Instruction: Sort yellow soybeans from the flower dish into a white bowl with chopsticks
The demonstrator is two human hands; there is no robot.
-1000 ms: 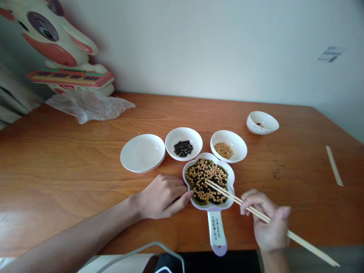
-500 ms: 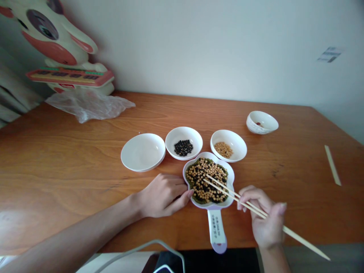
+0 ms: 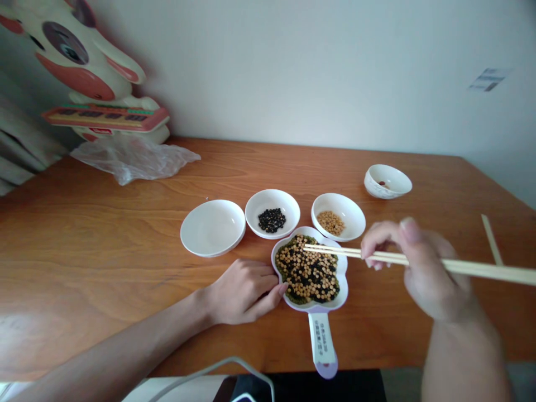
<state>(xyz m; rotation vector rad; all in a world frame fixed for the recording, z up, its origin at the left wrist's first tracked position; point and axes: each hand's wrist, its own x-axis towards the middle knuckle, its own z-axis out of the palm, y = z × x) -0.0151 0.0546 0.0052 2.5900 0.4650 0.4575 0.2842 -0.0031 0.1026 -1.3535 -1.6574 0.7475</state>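
Observation:
A flower-shaped white and lilac dish with a handle [image 3: 322, 338] holds mixed beans [image 3: 307, 271]: tan, black and small green ones. My left hand [image 3: 251, 293] lies at its left side, fingers curled, gripping the rim with thumb and fingers. In my right hand [image 3: 419, 262] is a pair of wooden chopsticks [image 3: 389, 257], held nearly level, their tips close together over the upper part of the beans. Whether a bean sits between the tips I cannot tell. Behind the dish stand a white bowl with black beans [image 3: 288, 200] and another with tan beans [image 3: 352, 215].
To the left is an empty white bowl [image 3: 213, 226]. A patterned bowl [image 3: 387, 190] with something small and reddish stands at the back right. A flat wooden strip [image 3: 491, 239] lies at far right. A plastic bag [image 3: 134, 159] lies before a cow-shaped toy keyboard [image 3: 109, 114]. A cable [image 3: 234, 360] runs along the near edge.
My right hand has risen and shifted right. The chopsticks have swung from a steep slant to nearly level, and their tips have come together. My left hand stays at the dish rim.

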